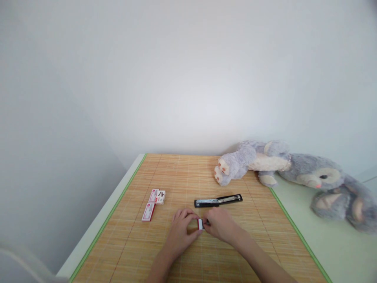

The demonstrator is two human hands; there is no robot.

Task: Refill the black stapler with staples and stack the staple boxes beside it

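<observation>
Centrally, the left hand [179, 230] grips a small red-and-white box [200, 224]; the right hand [220, 224] meets its right end, hold unclear. Beyond lies a long black-and-silver stapler [206, 202]; leftward, white-and-red labelled boxes [147, 212] bear print too small to read.

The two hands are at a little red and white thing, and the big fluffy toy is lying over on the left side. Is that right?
Not quite: the big fluffy toy is lying over on the right side, as the head view shows. The left hand and right hand are indeed at a little red and white thing.
</observation>
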